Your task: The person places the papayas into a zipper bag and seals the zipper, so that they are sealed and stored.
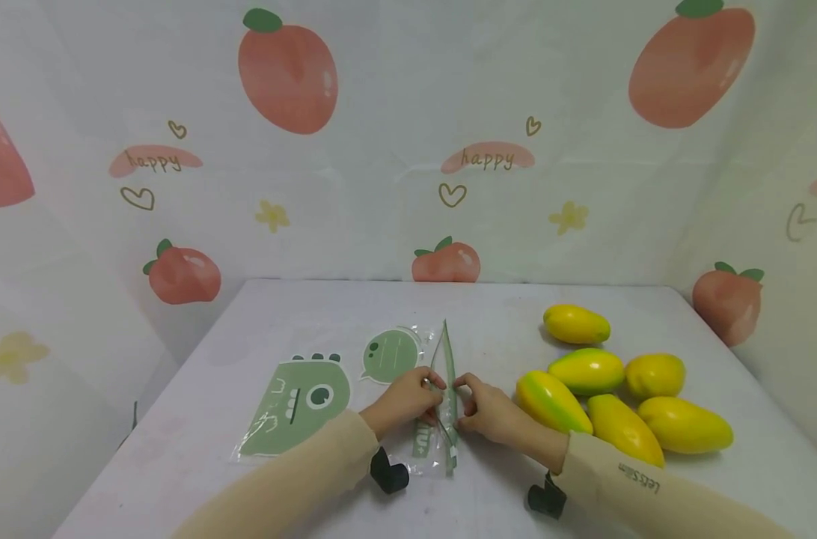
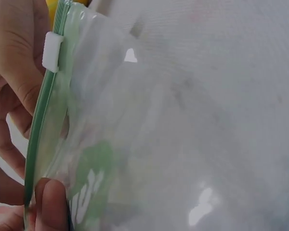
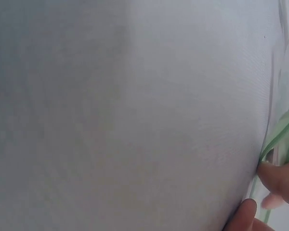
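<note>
The clear zip bag point(image 1: 334, 385) lies at the centre-left of the head view, its long axis running left to right and its green-edged mouth point(image 1: 451, 359) pointing right, towards the yellow fruits point(image 1: 586, 372). The left hand point(image 1: 403, 400) pinches the mouth's left side, while the right hand point(image 1: 494, 413), fingers curled, grips its right edge, the bag's body stretching leftward from both.

Pale cloth backdrop point(image 1: 381, 90) — peach prints point(image 1: 287, 78), yellow flowers point(image 1: 272, 216), outlined hearts point(image 1: 452, 196) — behind white table point(image 1: 496, 322).
</note>
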Available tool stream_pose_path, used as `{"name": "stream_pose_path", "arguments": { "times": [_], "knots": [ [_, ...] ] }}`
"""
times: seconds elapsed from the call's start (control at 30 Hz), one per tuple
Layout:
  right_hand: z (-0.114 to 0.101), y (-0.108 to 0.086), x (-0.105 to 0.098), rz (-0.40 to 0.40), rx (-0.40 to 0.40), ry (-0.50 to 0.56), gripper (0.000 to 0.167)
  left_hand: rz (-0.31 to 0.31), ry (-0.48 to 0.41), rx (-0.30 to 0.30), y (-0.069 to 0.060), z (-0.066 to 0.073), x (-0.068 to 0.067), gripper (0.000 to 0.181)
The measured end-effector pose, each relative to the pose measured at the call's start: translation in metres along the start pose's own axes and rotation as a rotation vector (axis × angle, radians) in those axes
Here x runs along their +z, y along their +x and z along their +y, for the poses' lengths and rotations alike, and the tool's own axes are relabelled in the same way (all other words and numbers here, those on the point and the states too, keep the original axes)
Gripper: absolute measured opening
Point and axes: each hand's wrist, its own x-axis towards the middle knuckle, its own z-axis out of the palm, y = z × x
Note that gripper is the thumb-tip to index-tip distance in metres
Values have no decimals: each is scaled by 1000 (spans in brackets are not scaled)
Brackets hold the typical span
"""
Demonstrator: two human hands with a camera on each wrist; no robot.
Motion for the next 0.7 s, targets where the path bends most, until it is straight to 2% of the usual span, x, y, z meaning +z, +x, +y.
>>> {"name": "stream_pose_path", "arguments": {
  "times": [0.17,0.3,0.43,0.7],
  "knots": [
    [-1,2,-2,-24,7,-12,58,-52,-9,5,6,-2,-6,38],
    [-2,3,-2,-32,3,-13,61,-79,-45,27,9,0,-17,37],
    [-5,3,-3,-34,1,-17,62,-41,-61,56,6,9,-32,31],
    [-8,2,-5,-45,35,-14,64,20,-47,146,-11,27,-55,29]
  ]
}}
